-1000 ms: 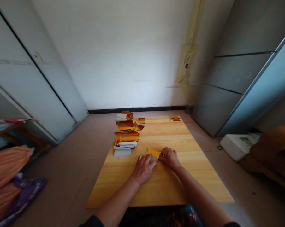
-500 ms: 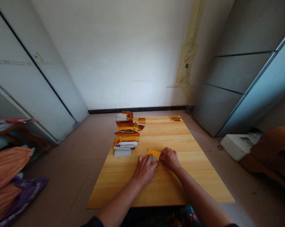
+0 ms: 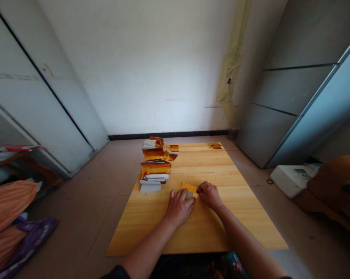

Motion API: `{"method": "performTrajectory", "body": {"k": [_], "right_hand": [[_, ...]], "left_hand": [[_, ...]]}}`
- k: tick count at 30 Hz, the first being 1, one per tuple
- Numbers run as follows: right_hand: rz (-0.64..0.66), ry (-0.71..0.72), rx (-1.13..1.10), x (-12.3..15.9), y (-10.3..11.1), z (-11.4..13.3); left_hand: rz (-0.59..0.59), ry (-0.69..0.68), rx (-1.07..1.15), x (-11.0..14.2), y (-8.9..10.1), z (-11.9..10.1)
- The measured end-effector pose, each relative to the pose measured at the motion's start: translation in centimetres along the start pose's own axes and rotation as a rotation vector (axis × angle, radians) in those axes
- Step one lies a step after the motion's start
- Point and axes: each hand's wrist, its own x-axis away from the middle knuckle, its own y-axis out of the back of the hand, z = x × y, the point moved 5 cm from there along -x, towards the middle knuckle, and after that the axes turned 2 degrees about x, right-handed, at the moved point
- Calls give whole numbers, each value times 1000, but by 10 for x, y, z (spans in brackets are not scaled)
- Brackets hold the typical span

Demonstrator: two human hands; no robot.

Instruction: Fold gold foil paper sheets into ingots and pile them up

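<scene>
On the wooden table lies a small yellow-orange sheet of paper (image 3: 188, 186), with a small grey-brown card-like piece (image 3: 189, 194) over its near part. My left hand (image 3: 179, 207) rests on this piece, its fingers along the left side and the thumb at the near right, keeping it between them. At the sheet's right edge, my right hand (image 3: 209, 194) is closed, thumb and fingertips pinched together on the paper. The fingers cover part of both pieces, so how the sheet is folded there is hard to see.
Stacks of folded orange-brown and white paper (image 3: 156, 169) line the left side of the wooden table (image 3: 221, 228). A small orange piece (image 3: 174, 148) lies beside them, and a few brown scraps (image 3: 215, 145) are at the far right corner. A white box (image 3: 291, 180) stands on the floor, right.
My right fingertips have shifted slightly right and away from my left thumb, showing a little more of the sheet's right edge. My left hand stays nearly still on the grey-brown piece.
</scene>
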Motion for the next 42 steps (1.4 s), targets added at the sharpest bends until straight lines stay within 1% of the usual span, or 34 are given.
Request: {"method": "performTrajectory", "body": {"k": [4, 7, 10, 13, 16, 18, 24, 27, 30, 35, 40, 42], "right_hand": [[23, 11, 9, -2, -2, -1], [3, 40, 52, -1, 0, 1], [-16, 146, 74, 4, 4, 8], [10, 253, 63, 12, 8, 15], [21, 272, 54, 20, 12, 17], [28, 262, 57, 23, 12, 18], [71, 265, 86, 27, 8, 26], [38, 272, 90, 27, 8, 29], [2, 321, 86, 27, 8, 28], [34, 408, 16, 18, 9, 21], [57, 487, -57, 8, 8, 11], [49, 518, -60, 6, 6, 9]], "left_hand": [[30, 13, 63, -10, 2, 7], [56, 71, 128, -19, -1, 16], [47, 140, 166, -27, -5, 20], [-14, 169, 155, -31, -7, 19], [-87, 149, 127, -33, -6, 15], [-102, 122, 112, -33, -6, 13], [-35, -5, 57, -32, -10, 12], [-15, -62, 59, -28, -12, 13], [-9, -95, 54, -23, -13, 13], [-7, -78, 44, -18, -8, 12], [-13, -22, 19, -23, -5, 9], [-36, -27, -9, -24, -4, 7]]}}
